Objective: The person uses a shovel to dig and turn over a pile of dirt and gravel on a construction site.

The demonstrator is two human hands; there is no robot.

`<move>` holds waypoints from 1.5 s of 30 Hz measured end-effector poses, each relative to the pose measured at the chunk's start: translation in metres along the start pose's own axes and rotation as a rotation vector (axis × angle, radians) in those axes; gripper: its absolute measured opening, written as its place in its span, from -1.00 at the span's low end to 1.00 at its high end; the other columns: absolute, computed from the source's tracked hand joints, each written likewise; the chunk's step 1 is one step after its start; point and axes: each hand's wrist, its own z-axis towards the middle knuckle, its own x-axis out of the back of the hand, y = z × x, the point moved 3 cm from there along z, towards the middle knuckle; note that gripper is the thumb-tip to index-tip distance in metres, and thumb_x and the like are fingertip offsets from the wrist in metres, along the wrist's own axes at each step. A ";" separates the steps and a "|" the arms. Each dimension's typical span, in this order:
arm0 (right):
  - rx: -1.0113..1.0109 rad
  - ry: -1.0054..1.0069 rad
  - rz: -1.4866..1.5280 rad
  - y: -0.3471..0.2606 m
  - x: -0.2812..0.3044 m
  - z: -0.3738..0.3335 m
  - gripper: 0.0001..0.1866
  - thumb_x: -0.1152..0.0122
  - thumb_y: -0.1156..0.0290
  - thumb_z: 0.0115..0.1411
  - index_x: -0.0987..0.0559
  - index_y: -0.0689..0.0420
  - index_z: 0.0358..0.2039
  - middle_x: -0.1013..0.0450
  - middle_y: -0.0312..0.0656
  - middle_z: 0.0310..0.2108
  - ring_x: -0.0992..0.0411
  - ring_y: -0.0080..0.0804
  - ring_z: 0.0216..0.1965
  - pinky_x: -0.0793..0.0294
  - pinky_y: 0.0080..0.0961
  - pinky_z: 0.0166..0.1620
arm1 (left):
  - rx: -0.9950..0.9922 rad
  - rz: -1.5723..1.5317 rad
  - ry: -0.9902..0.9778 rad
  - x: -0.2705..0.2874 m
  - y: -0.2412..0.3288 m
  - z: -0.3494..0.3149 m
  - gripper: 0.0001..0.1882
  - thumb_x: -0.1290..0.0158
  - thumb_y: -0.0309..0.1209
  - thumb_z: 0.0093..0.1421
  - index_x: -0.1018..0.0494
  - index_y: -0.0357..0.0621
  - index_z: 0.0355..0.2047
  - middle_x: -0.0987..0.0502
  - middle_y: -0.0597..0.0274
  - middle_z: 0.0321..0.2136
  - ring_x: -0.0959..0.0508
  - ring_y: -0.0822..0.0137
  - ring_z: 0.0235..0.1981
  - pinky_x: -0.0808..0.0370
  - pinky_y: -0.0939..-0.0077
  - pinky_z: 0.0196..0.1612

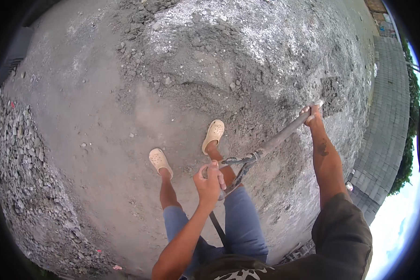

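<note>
I hold a shovel [282, 134] slantwise across the front of me. My left hand [209, 182] is closed round the grip at its forked handle end, low and near my legs. Far out to the right, my right hand [313, 113] wraps the shaft close to the blade end. Beyond that hand, a dark clump of damp grey mix [331, 95] shows where the blade end is; the blade itself is mostly hidden. A broad heap of grey sandy material [196, 70] with whitish patches spreads ahead of my feet.
My feet, in beige clogs [159, 161], stand apart on dusty ground. A bank of loose gravel [25, 172] runs along the left. Stacked grey blocks [382, 121] form a wall-like pile on the right, with green foliage [408, 158] behind.
</note>
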 end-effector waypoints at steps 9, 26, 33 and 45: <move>-0.157 -0.545 0.485 0.035 0.037 -0.153 -0.71 -0.14 0.41 0.13 -0.27 -0.04 -0.66 -0.17 -0.42 -0.71 -0.17 -0.56 -0.69 -0.25 -0.49 -0.54 | -0.912 0.532 -0.185 0.087 0.038 -0.104 -0.56 -0.07 -0.12 0.20 -0.34 -0.26 -0.58 -0.40 0.19 -0.71 -0.41 0.40 -0.67 -0.30 0.49 -0.58; -1.213 -0.698 0.387 0.408 -0.407 -0.509 -0.86 -0.23 0.34 0.12 -0.45 0.07 -0.43 -0.29 -0.27 -0.67 -0.36 -0.29 -0.62 -0.44 -0.16 -0.45 | -0.624 0.824 1.080 0.306 0.396 -0.250 -0.54 0.19 -0.02 0.38 -0.30 -0.06 -0.55 -0.25 0.35 -0.79 -0.28 0.41 -0.80 -0.34 0.52 -0.66; -0.709 -0.681 0.597 0.297 -0.340 -0.085 -0.84 -0.16 0.32 0.17 -0.44 0.12 -0.36 -0.36 -0.19 -0.58 -0.37 -0.22 -0.52 -0.47 0.01 -0.28 | -0.717 0.691 0.489 0.109 0.297 -0.026 -0.64 0.14 -0.20 0.37 -0.21 -0.06 -0.56 -0.20 0.34 -0.80 -0.18 0.45 -0.84 -0.17 0.54 -0.76; -0.760 -0.742 0.748 0.271 -0.238 -0.284 -0.68 -0.21 0.34 0.05 -0.23 -0.09 -0.67 -0.18 -0.41 -0.73 -0.20 -0.49 -0.69 -0.27 -0.44 -0.51 | -1.039 1.086 0.494 0.191 0.228 -0.240 -0.55 0.02 -0.06 0.29 -0.33 -0.19 -0.54 -0.43 0.13 -0.68 -0.46 0.25 -0.58 -0.47 0.33 -0.38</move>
